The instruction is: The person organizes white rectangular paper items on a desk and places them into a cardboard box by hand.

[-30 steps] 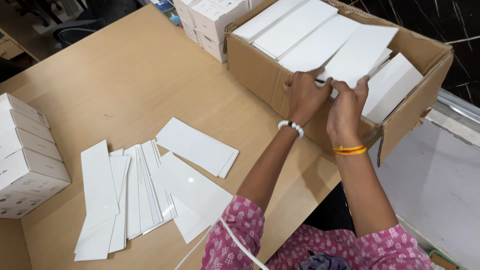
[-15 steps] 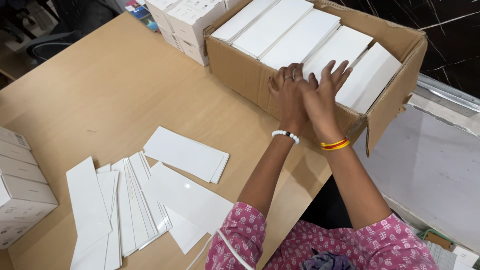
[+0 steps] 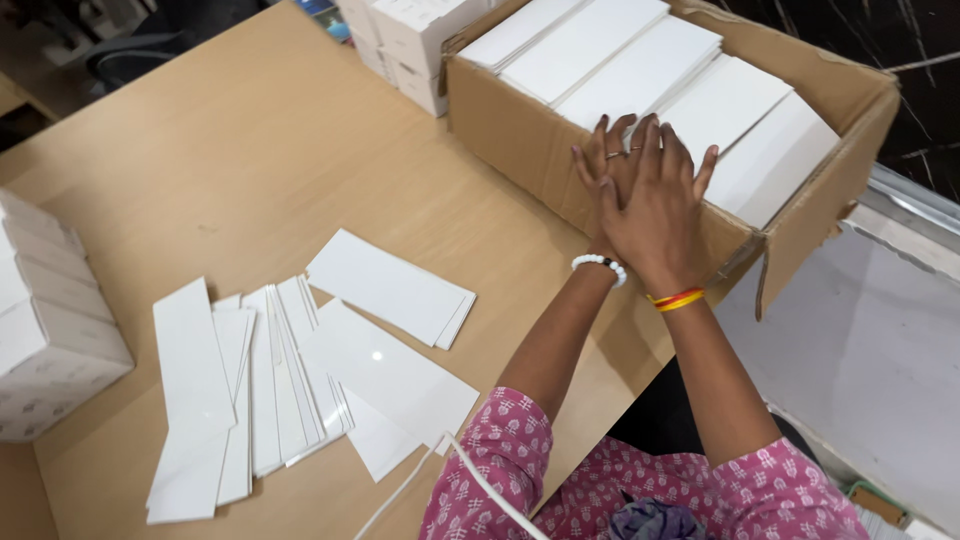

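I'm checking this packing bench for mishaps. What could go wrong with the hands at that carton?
The cardboard box overhangs the table edge, and both hands, right hand over left hand, press its near wall; it might tip. The loose white cards fanned near the front edge could slide off.

One cardboard box [image 3: 520, 150], five rows of white flat sheets [image 3: 640, 75] inside. Two hands: left [image 3: 608, 165], right [image 3: 655, 215]. One loose pile of white sheets [image 3: 280, 380] on counter [image 3: 250, 170]. Two stacks of white cartons: [image 3: 45, 320], [image 3: 415, 35].
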